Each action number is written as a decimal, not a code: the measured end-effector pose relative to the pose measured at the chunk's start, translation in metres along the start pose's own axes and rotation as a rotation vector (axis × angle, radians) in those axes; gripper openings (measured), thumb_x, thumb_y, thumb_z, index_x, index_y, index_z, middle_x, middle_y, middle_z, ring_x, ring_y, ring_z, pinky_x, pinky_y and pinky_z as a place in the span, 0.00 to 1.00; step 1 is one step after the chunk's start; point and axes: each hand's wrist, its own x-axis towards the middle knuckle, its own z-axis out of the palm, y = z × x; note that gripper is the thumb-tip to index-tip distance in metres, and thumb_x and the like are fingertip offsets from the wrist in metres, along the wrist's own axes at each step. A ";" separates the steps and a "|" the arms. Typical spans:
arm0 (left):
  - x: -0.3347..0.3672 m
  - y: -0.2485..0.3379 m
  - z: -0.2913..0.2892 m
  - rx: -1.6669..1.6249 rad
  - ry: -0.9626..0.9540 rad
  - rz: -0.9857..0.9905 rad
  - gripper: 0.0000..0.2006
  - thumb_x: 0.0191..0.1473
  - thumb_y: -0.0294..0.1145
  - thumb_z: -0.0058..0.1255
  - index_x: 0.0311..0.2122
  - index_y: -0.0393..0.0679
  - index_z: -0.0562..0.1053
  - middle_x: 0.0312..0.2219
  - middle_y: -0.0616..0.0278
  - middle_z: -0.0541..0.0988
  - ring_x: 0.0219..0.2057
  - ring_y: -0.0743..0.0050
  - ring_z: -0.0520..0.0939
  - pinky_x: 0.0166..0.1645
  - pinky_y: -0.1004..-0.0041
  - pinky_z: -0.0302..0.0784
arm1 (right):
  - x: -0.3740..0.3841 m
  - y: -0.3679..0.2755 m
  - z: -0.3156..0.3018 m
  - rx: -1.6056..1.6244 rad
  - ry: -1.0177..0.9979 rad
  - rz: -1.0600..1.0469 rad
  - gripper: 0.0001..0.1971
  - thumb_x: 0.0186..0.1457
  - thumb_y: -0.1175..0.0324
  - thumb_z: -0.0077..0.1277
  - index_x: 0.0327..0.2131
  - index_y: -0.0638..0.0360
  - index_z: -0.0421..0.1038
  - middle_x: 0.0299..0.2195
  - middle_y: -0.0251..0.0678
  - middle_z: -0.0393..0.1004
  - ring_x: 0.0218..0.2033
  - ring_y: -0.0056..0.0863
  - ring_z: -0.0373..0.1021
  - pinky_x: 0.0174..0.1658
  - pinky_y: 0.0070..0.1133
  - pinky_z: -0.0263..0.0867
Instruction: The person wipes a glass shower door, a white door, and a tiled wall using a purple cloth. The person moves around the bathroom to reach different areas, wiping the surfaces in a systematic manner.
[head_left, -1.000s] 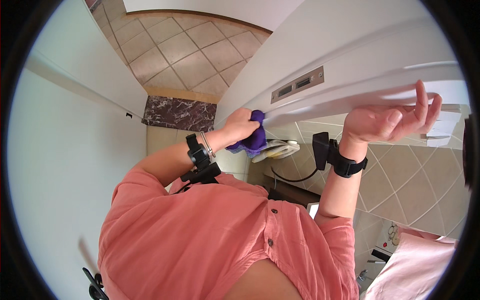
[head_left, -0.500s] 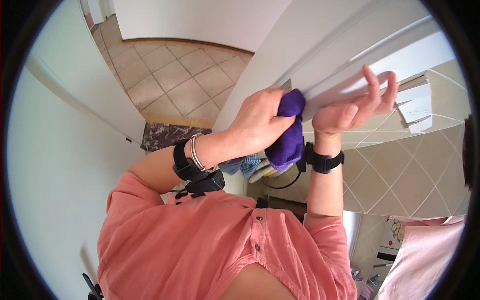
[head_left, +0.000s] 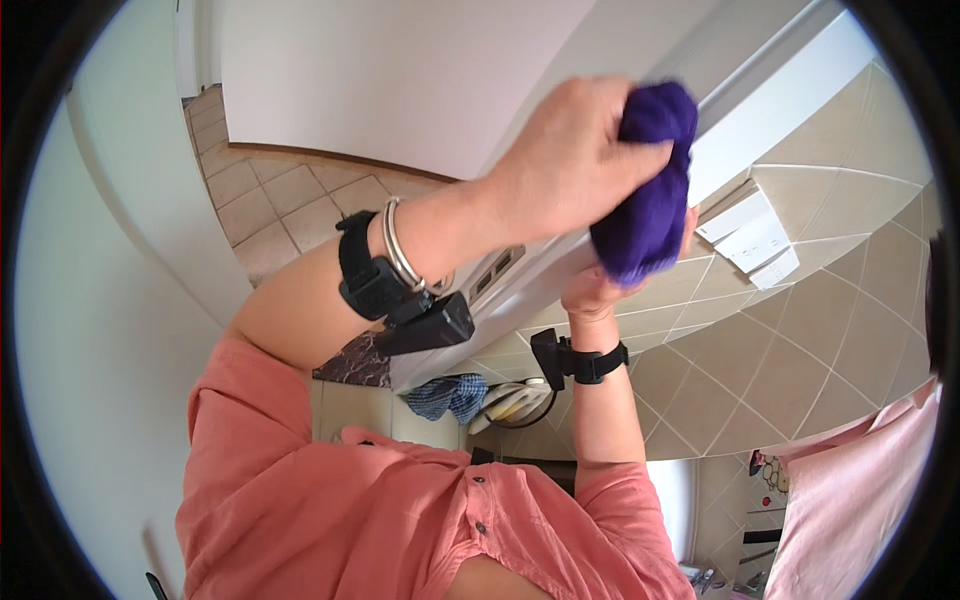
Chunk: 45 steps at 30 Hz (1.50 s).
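My left hand (head_left: 570, 155), slightly blurred, is closed round a bunched purple cloth (head_left: 645, 220). The cloth is held up against or just in front of the white door frame (head_left: 740, 135); whether it touches cannot be made out. Lower down, my right hand (head_left: 597, 292) is at the frame, partly behind the cloth. Only its heel and a bit of finger show, so its grip is hidden. Below my left forearm, a metal strike plate (head_left: 497, 272) is set in the frame's edge.
White switch plates (head_left: 752, 240) sit on the tiled wall (head_left: 700, 380) at right. A blue checked cloth (head_left: 447, 397) and a pale clothes iron with a black cord (head_left: 515, 402) are below. Pink fabric (head_left: 860, 490) hangs lower right. A white door (head_left: 130, 300) stands at left.
My left hand has moved up and to the right with the purple cloth. My right hand, spread in the air before, has shifted left and is now partly behind the cloth. The view has shifted too.
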 end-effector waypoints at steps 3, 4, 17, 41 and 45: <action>0.022 -0.001 -0.011 0.186 0.262 0.351 0.13 0.55 0.25 0.55 0.45 0.33 0.72 0.35 0.61 0.79 0.36 0.77 0.80 0.43 0.76 0.77 | 0.002 -0.005 0.004 0.080 0.038 0.017 0.41 0.58 0.35 0.27 0.55 0.67 0.61 0.57 0.50 0.55 0.64 0.49 0.46 0.65 0.46 0.40; 0.020 -0.005 -0.011 0.298 0.309 0.407 0.15 0.53 0.24 0.56 0.46 0.33 0.71 0.39 0.58 0.78 0.40 0.72 0.80 0.45 0.74 0.76 | 0.003 -0.005 0.003 0.058 0.008 0.017 0.41 0.58 0.35 0.26 0.56 0.67 0.61 0.58 0.51 0.54 0.64 0.49 0.45 0.64 0.46 0.40; -0.094 -0.078 0.012 0.623 0.108 0.203 0.29 0.36 0.20 0.53 0.50 0.33 0.68 0.51 0.54 0.70 0.40 0.54 0.80 0.37 0.66 0.78 | 0.003 -0.008 -0.003 -0.024 -0.053 -0.024 0.38 0.61 0.37 0.26 0.54 0.67 0.61 0.60 0.47 0.49 0.66 0.46 0.41 0.65 0.42 0.41; -0.125 -0.129 -0.027 0.045 0.225 -0.333 0.26 0.48 0.18 0.54 0.54 0.35 0.66 0.48 0.53 0.71 0.50 0.56 0.76 0.55 0.72 0.69 | 0.000 -0.005 0.000 -0.017 -0.045 -0.028 0.37 0.60 0.36 0.29 0.54 0.63 0.62 0.59 0.44 0.50 0.67 0.49 0.37 0.66 0.47 0.35; -0.027 -0.117 -0.023 0.219 0.222 0.256 0.30 0.53 0.32 0.56 0.61 0.41 0.62 0.61 0.52 0.59 0.63 0.56 0.60 0.65 0.63 0.55 | 0.000 -0.001 0.001 -0.043 -0.036 -0.087 0.34 0.60 0.42 0.29 0.53 0.66 0.62 0.60 0.45 0.49 0.66 0.40 0.42 0.65 0.41 0.42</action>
